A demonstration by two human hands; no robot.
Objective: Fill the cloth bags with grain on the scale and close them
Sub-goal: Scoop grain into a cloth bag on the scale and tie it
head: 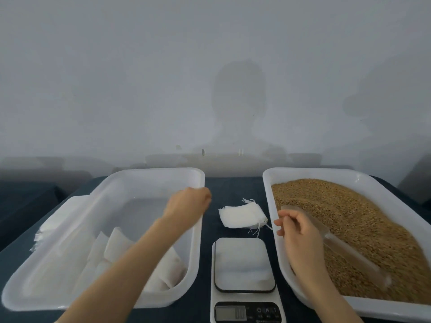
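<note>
The left hand [186, 202] shows only its back. Its fingers fold away out of sight at the knuckles, so I cannot tell whether they hold anything.

The right hand [300, 231] has its fingers [283, 222] loosely curled. A translucent scoop [345, 250] runs beneath them, with one end poking out just past the fingertips and the rest lying on the grain [349, 213] behind the palm. The hand covers the contact, so it is unclear whether there is a real grip on it.

Between the two sets of fingers lies a small stack of empty cloth bags [242, 216], flat on the dark table cover [207, 234], drawstrings trailing toward the right fingertips.

Nearer the person than both hands sits the scale [245, 264], its platter bare. The display [231, 313] is too blurred to read, and the body is cut off by the lower edge of the view.

Under the left knuckles is the far right corner of a white tray [151, 171]. Below the forearm it holds filled bags [116, 245], partly hidden by the arm.

Well left of that tray, a pale pile [46, 229] is too indistinct to identify.

The grain tray [303, 171] runs out of view on the right.
</note>
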